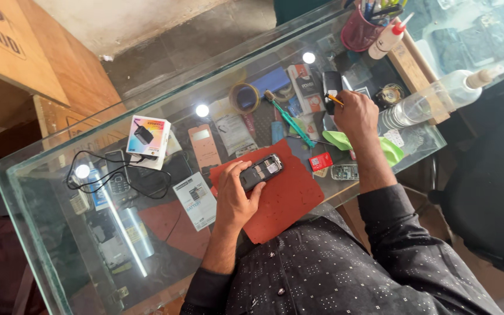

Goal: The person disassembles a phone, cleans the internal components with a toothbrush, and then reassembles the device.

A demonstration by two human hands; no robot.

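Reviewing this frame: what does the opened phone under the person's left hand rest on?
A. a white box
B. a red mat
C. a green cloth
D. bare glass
B: the left hand holds the opened phone on the red mat, which lies on the glass table; the green cloth lies farther off by the right hand.

A red mat lies under the black phone. At two o'clock from it sit a green cloth and teal brush. The shirt is black, white-dotted.
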